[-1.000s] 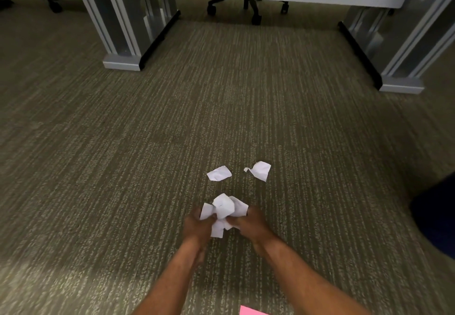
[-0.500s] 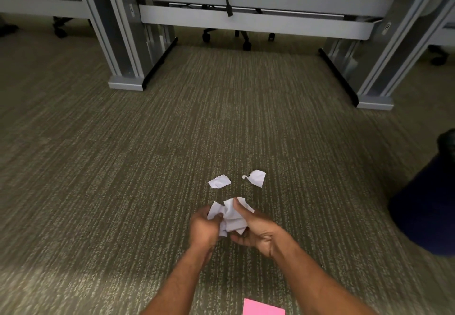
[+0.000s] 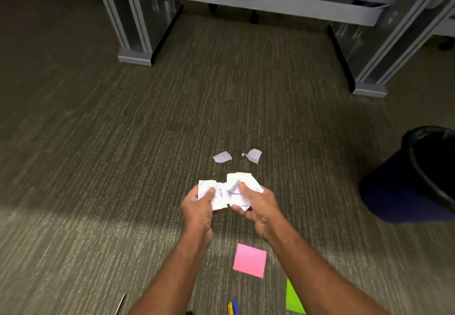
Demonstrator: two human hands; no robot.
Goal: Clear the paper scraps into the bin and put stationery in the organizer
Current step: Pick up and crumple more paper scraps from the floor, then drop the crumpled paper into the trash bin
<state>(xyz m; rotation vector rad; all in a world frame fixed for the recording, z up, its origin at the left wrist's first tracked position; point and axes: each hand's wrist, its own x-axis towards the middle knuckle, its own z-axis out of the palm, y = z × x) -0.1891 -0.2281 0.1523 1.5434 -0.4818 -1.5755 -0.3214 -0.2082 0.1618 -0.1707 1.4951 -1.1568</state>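
- Both hands hold one crumpled wad of white paper scraps [image 3: 230,192] above the carpet [image 3: 98,166]: the left hand [image 3: 198,207] with fingers curled on its left part, the right hand [image 3: 258,205] with thumb pressed on top.
- Two loose scraps [image 3: 222,157] [image 3: 253,155] lie on the floor just beyond.
- A dark bin [image 3: 416,179] stands off to the right.
- A pink sticky pad [image 3: 249,260], a green pad [image 3: 294,298] and pens [image 3: 232,307] lie nearer the person.
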